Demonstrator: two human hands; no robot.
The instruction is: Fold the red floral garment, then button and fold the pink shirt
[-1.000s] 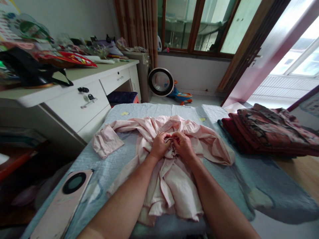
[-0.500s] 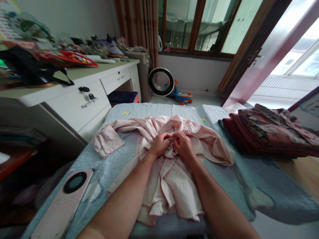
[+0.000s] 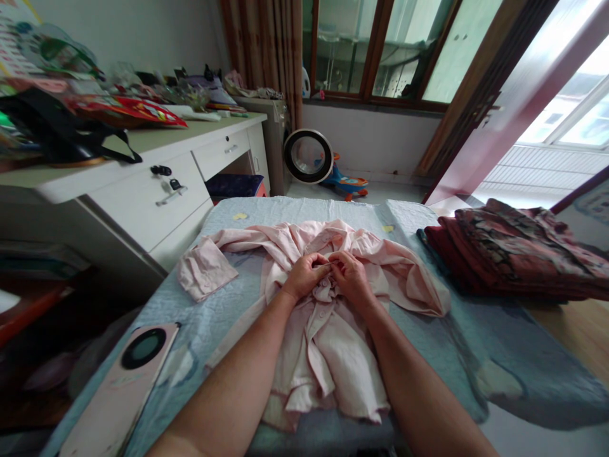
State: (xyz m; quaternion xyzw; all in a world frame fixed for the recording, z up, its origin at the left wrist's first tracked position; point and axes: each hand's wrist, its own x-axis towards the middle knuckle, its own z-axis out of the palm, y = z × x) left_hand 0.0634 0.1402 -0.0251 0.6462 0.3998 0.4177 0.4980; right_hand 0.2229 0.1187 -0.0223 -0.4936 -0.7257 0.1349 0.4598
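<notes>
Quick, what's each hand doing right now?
Left hand: closed, pinching the front of the pink shirt.
Right hand: closed too, pinching the same shirt front, right beside the left hand.

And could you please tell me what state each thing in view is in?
Pink button-front shirt: spread out, rumpled; how far buttoned, unclear
Left hand: pinching the shirt front
Right hand: pinching the shirt front
Smartphone: lying flat, camera side up
Garment stack: folded
Washing machine door: swung open
Desk drawers: shut
Brown curtain: gathered aside
Room door: open
</notes>
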